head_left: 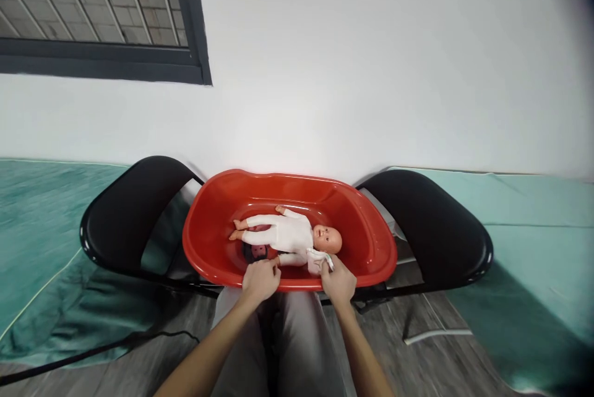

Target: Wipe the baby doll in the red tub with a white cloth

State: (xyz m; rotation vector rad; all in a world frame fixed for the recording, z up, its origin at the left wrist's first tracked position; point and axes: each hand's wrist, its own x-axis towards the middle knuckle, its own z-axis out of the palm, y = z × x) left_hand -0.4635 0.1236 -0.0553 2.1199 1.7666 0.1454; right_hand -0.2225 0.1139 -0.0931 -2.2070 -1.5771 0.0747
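Doll [278, 234]: face-up in red tub [374, 242]. Right hand [340, 282]: pinched on cloth [314, 260], beside head [327, 239]. Left hand [261, 279]: near doll's arm [291, 258], grip unclear. Risk: hard cloth tug may roll doll.

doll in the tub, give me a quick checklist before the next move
1. Doll lying face up inside the red tub: ok
2. Right hand holding the white cloth: ok
3. Left hand gripping the doll's near arm: cannot tell, fingertips partly hidden
4. Hand supporting the doll's head: not ok, neither is under it
5. Tub firmly supported underneath: cannot tell
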